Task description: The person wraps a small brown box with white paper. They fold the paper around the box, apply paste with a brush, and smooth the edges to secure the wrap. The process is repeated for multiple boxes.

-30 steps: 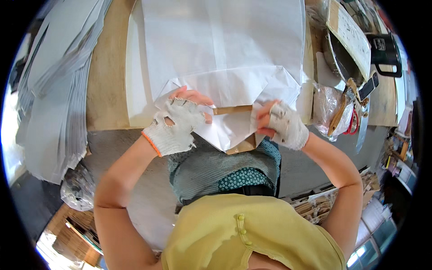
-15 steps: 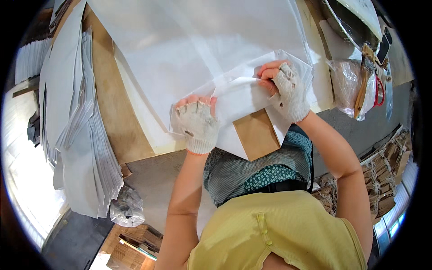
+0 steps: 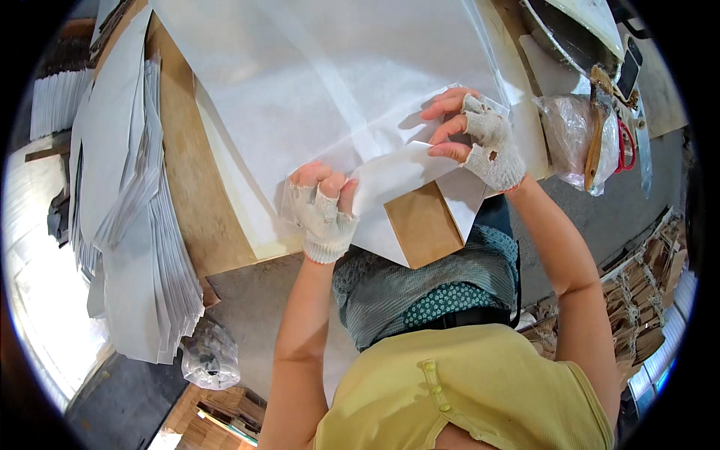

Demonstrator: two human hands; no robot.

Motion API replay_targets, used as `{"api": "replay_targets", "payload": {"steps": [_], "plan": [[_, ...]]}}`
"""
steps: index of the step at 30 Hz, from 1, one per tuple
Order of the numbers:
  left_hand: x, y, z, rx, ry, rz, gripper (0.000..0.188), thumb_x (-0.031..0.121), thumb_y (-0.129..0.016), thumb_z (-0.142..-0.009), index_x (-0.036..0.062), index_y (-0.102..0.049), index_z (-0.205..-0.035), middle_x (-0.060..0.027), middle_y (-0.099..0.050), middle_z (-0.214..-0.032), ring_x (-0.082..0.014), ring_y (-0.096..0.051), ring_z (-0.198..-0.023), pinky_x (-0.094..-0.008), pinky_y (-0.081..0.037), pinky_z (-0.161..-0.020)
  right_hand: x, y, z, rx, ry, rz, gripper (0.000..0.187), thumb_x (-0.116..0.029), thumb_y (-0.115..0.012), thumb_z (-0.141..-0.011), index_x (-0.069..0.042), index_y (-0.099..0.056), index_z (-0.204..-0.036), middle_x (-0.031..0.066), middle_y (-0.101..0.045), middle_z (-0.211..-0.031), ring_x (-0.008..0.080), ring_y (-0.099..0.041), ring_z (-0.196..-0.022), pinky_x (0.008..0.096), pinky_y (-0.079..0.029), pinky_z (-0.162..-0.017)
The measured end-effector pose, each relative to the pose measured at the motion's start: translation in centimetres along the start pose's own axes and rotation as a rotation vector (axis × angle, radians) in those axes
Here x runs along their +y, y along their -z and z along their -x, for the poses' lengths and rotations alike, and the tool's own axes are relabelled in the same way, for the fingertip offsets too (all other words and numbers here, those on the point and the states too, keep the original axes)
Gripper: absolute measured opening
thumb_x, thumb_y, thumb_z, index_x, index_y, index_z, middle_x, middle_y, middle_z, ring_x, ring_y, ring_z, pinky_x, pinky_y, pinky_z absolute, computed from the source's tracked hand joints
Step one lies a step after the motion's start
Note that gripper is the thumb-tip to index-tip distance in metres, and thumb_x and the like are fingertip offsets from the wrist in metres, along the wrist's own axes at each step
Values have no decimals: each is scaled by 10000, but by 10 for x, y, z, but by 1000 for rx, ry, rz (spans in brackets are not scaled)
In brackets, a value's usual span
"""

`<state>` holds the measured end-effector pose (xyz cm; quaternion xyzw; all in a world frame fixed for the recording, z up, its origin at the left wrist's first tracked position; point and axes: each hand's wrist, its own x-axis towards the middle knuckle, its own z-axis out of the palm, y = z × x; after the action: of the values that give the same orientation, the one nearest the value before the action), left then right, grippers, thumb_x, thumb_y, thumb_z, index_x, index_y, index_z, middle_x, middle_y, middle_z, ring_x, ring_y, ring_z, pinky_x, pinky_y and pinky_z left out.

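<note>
A large white paper bag (image 3: 300, 97) lies on the table, its near end folded into angled flaps. A brown rectangle (image 3: 424, 225) shows between the flaps at the near edge. My left hand (image 3: 322, 206), in a worn fingerless knit glove, is closed on the left side of the folded end, its fingers curled over the paper. My right hand (image 3: 484, 142), gloved the same way, is at the right of the fold. Its fingers are apart, and the thumb touches the edge of a raised white flap (image 3: 397, 176).
Fanned white paper sheets (image 3: 139, 247) hang over the table's left side. To the right are a wooden-handled brush (image 3: 595, 142), a clear plastic bag (image 3: 564, 135), red-handled scissors (image 3: 626, 146), a bucket (image 3: 574, 41) and a phone (image 3: 630, 67). Tied brown bundles (image 3: 630, 307) lie lower right.
My right hand has opened its curled fingers and lifted slightly from the fold. My left hand stays on the paper. The view has shifted a little.
</note>
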<state>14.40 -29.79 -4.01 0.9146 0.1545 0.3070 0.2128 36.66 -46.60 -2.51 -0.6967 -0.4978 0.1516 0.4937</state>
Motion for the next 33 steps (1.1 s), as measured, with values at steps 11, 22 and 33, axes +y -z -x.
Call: {"api": "replay_targets", "payload": {"steps": [11, 22, 33], "plan": [[-1, -8, 6, -112, 93, -204, 197, 58, -739, -795, 93, -555, -856, -66, -573, -831, -283, -567, -828, -439, -494, -826, -6, -25, 5, 96, -150, 147, 103, -135, -791, -755, -106, -711, -813, 16, -694, -942, 236, -575, -1072, 399, -441, -956], [18, -9, -14, -150, 293, -428, 238, 262, -714, -810, 112, -583, -940, -79, -556, -1059, -298, -523, -1000, -436, -409, -886, -18, -32, 2, 55, -172, 499, 235, -235, -782, -724, -151, -620, -871, 52, -605, -1142, 324, -516, -1163, 477, -364, -989], [72, -30, -20, -249, 173, -77, 380, 180, -624, -767, 70, -581, -1129, -112, -574, -1169, -326, -530, -1129, -463, -412, -944, -31, -63, 14, 132, -284, 646, 257, -231, -759, -697, -171, -624, -907, 41, -594, -1068, 312, -525, -1109, 480, -363, -962]]}}
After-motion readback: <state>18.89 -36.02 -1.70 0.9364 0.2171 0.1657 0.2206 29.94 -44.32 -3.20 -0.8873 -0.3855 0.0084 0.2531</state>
